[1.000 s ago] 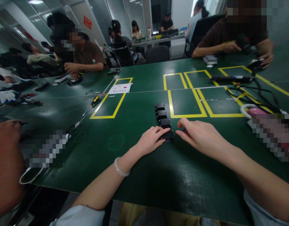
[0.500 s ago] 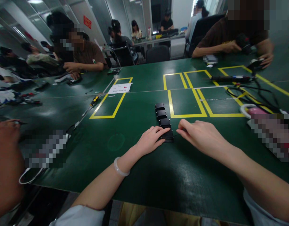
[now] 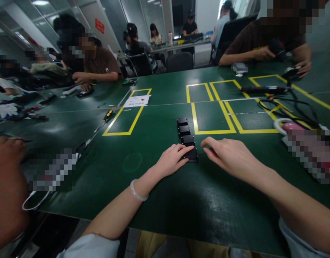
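Several small black boxes lie in a row on the green table, running away from me. My left hand, with a pale bangle on the wrist, rests its fingertips on the nearest black box. Just to the right of that box, my right hand lies palm down on the table, its fingers together and pointing at the box. Whether something small sits under those fingers is hidden.
Yellow tape rectangles mark the table beyond the boxes. A screwdriver and a white paper lie at the left, black cables at the right. Other people sit around the table; a person's hand is near my left.
My right hand's fingers shifted slightly beside the nearest box. The left hand and the row of boxes stayed put.
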A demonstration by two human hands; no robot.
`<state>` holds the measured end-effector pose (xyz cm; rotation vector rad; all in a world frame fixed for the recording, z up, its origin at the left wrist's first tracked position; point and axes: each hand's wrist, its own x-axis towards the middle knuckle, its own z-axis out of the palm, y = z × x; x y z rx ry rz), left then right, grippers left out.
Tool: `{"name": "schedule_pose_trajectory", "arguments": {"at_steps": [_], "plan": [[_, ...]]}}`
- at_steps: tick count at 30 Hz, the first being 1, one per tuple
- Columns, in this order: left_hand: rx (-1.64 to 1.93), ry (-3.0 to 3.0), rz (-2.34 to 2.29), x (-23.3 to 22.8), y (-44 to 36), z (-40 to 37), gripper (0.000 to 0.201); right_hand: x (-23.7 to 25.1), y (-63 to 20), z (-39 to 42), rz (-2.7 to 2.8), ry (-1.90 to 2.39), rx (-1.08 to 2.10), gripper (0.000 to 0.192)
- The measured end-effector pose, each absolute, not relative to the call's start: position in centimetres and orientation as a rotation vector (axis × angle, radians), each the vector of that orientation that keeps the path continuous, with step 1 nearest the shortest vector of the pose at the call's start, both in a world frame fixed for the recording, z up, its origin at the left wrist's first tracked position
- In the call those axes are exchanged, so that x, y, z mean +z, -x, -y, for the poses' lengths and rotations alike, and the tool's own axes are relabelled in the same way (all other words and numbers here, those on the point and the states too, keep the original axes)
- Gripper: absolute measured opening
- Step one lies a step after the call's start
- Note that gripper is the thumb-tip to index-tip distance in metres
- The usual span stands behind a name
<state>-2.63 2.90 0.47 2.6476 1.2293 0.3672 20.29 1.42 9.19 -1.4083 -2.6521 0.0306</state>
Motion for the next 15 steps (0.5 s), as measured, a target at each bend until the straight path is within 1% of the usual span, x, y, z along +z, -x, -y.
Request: {"name": "schedule_pose_trajectory", "arguments": {"at_steps": [2, 4, 6, 9, 11, 15], "plan": [[0.371, -2.648, -1.229, 0.51, 2.63, -2.89, 0.049, 9.19, -20.3, -1.3, 2.603, 1.363, 0.134, 0.025], [0.374, -2.648, -1.227, 0.55, 2.62, -2.88, 0.049, 9.28, -20.22, -1.22, 2.581, 1.353, 0.167, 0.024], [0.373, -2.647, -1.226, 0.58, 2.61, -2.87, 0.049, 9.36, -20.13, -1.25, 2.601, 1.378, 0.114, 0.022], [0.36, -2.649, -1.224, 0.57, 2.59, -2.89, 0.05, 9.26, -20.12, -1.42, 2.659, 1.451, -0.013, 0.026], [0.362, -2.649, -1.224, 0.52, 2.59, -2.9, 0.05, 9.06, -20.2, -1.49, 2.672, 1.441, -0.005, 0.023], [0.374, -2.65, -1.224, 0.44, 2.61, -2.9, 0.048, 8.89, -20.28, -1.36, 2.614, 1.335, 0.12, 0.015]]}}
